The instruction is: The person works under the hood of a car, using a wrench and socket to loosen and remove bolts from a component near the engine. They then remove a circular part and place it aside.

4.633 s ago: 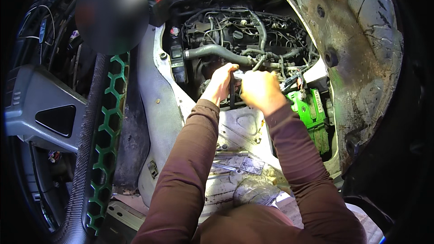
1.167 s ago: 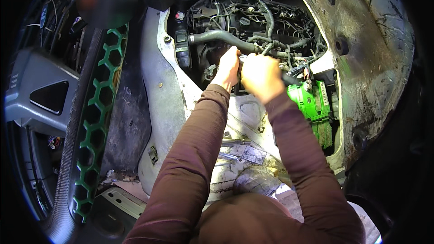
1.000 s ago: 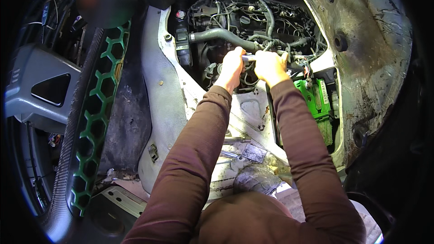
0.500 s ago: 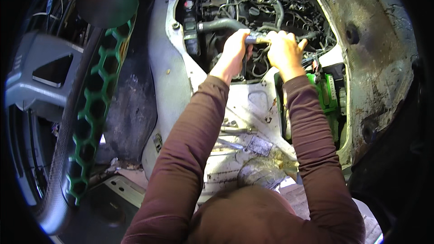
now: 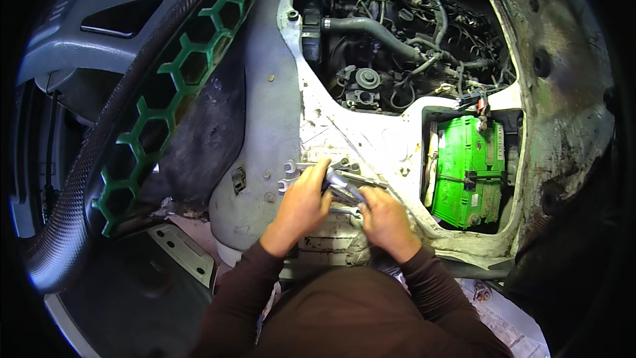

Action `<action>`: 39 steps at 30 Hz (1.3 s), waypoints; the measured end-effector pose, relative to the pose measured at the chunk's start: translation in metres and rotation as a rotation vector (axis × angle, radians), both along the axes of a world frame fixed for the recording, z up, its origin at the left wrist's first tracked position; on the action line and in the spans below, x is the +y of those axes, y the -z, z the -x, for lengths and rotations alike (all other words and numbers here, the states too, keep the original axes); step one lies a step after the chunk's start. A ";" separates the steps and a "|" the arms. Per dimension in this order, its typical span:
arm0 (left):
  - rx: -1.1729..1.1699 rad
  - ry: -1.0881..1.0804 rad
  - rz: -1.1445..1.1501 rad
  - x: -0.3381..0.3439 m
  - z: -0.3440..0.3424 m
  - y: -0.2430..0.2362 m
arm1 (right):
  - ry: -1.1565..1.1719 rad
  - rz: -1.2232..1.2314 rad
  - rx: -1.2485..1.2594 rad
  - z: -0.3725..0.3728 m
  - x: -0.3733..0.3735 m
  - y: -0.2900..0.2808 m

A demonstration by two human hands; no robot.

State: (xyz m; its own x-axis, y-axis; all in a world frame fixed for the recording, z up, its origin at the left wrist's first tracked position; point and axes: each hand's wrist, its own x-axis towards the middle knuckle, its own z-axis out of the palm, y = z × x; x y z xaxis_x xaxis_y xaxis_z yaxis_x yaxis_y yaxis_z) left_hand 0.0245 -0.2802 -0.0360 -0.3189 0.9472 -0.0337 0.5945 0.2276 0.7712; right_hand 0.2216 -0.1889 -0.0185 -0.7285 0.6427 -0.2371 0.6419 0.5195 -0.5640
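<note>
My left hand (image 5: 301, 204) and right hand (image 5: 387, 222) meet above the white metal panel (image 5: 371, 142). Between them is a silver hand tool (image 5: 346, 185) with a thick head and a straight handle, perhaps a ratchet. My left fingers close round its head end, while the right hand grips the handle. Open-end wrenches (image 5: 291, 167) lie on the panel just beyond and under my left hand. More metal tools beneath the hands are partly covered. Farther up, the engine (image 5: 404, 33) sits in its opening, a grey hose (image 5: 371, 32) running across it.
On the right, a green battery (image 5: 467, 172) stands in a recess, strapped in black. At left a steering wheel (image 5: 159, 66) with a green honeycomb pattern slants across. A black-grey pedal-side floor panel (image 5: 189, 255) lies lower left. Worn metal (image 5: 563, 79) borders the right.
Both hands have drawn back from the engine to the panel nearer me, with the tool still between them. The view has shifted, so the battery and engine show more fully.
</note>
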 end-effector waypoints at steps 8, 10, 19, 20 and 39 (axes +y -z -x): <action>0.239 0.030 0.261 -0.042 -0.002 0.004 | -0.287 -0.041 -0.217 0.005 0.016 -0.007; 0.173 -0.012 0.300 -0.038 0.019 -0.013 | -0.225 0.125 -0.269 0.017 0.049 -0.018; 0.372 -0.635 0.046 0.032 0.119 0.085 | 0.139 -0.152 -0.017 0.066 0.198 0.067; 0.370 -0.631 0.073 0.036 0.117 0.086 | 0.132 -0.143 -0.080 0.073 0.206 0.066; 0.356 -0.641 0.041 0.040 0.119 0.096 | 0.030 -0.098 -0.429 0.108 0.218 0.068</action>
